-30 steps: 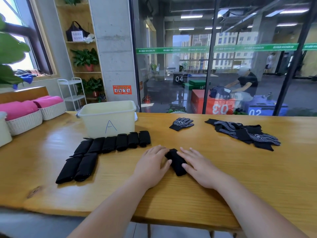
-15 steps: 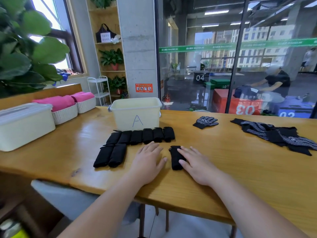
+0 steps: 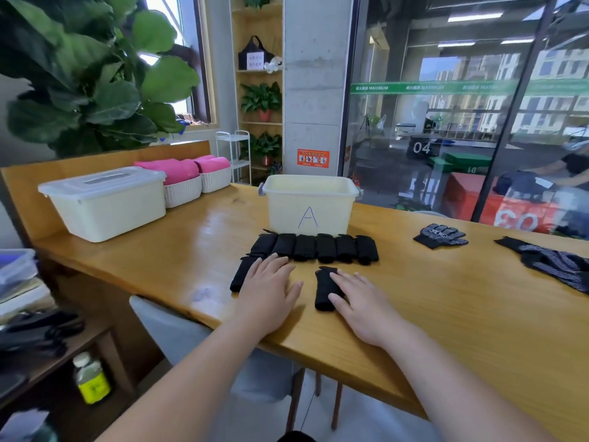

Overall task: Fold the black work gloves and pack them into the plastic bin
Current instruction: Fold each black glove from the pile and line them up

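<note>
Counter [image 3: 446, 314]: long, glossy, honey-coloured wood; its near edge runs from 9 o'clock down toward 5 o'clock.
Left hand [image 3: 271, 288]: flat, palm down, fingers spread and straight, gripping nothing; it lies on the counter and partly over a short lower row [image 3: 240, 277] of folded gloves.
Right hand [image 3: 360, 301]: flat and relaxed, fingers straight, lying along the right side of a folded glove [image 3: 322, 293] and clamping nothing.
Hands: apart, with the folded glove between them.
Row of folded gloves [image 3: 318, 247]: six black rolls side by side at 12 o'clock from the hands, just in front of the bin.
Bin [image 3: 309, 202]: cream plastic, uncovered, marked "A" in pen, at 12 o'clock beyond the row; what is inside cannot be seen.
Single glove [image 3: 441, 236]: lies flat at 2 o'clock, apart from the rest.
Heap of gloves [image 3: 554, 263]: unfolded, dotted palms showing, at 3 o'clock by the picture's edge.
Lidded box [image 3: 105, 202]: cream, at 10 o'clock on the counter.
Baskets [image 3: 197, 186]: two white ones holding pink rolled cloths, beyond the box.
Plant [image 3: 89, 74]: large leaves at 10 to 11 o'clock, before a window.
Shelf [image 3: 258, 74]: wooden, at 12 o'clock, with potted greenery and a black bag.
Pillar [image 3: 314, 74]: bare concrete, with an orange notice [image 3: 313, 158].
Glass wall [image 3: 462, 106]: at 1 to 3 o'clock, with a green stripe across it.
Chair [image 3: 223, 355]: grey, tucked under the counter at 6 o'clock.
</note>
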Demonstrator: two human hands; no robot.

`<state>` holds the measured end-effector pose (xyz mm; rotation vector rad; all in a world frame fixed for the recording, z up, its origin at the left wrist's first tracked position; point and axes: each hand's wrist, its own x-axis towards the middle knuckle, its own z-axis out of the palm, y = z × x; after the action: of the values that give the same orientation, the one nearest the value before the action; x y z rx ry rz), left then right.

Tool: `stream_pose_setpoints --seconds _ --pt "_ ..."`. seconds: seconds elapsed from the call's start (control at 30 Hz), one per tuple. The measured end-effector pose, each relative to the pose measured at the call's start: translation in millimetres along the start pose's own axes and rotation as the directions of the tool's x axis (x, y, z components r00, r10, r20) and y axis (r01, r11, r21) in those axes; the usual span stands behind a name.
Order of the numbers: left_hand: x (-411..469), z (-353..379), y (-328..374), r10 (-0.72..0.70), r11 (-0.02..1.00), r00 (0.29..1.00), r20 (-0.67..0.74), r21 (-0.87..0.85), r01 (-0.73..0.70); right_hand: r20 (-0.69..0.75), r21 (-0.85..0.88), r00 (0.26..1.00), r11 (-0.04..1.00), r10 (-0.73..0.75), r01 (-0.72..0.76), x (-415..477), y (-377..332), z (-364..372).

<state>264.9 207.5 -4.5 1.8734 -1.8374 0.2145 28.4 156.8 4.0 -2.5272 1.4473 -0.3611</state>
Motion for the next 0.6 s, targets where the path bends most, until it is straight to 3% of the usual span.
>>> stream_pose_setpoints --seconds 0.2,0.6 --pt "1.5 -0.6 -19.3 -0.111 0.993 0.993 0.027 -0.033 0.112 -0.022 -0.016 1.0 1.0 -0.011 0.011 19.7 -26.4 14.2" --pt "1.8 9.3 -23.1 -0.095 0.994 0.995 0.029 -0.058 0.097 -0.037 -0.053 0.999 0.999 0.009 -0.01 47.8 -53.6 27.7"
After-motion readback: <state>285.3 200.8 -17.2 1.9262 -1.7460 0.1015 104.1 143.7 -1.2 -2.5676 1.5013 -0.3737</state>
